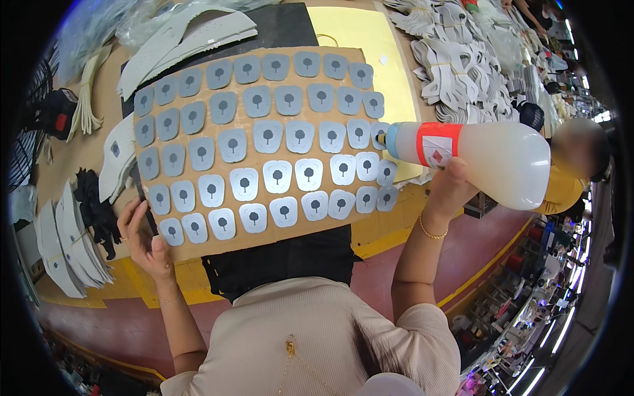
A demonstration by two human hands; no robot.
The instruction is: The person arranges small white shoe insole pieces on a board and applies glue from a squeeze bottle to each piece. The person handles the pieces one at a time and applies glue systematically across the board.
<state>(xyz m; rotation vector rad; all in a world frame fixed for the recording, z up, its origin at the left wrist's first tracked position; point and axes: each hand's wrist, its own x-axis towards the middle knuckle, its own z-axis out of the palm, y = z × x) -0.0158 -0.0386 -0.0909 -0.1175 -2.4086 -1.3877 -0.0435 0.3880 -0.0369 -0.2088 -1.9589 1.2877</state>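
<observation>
At the cardboard's [188, 251] right edge, the right hand [452, 183] gripped a bottle [505, 162]; the left hand [146, 243] was at the lower-left corner, grip unclear. Overtilting could have wet patches [300, 136].

Loads of bundled pale strips [456, 82] piled far right, yellow sheet [398, 89] beside them, black fabric scraps [94, 204] left, someone in yellow [564, 193] on the right.
</observation>
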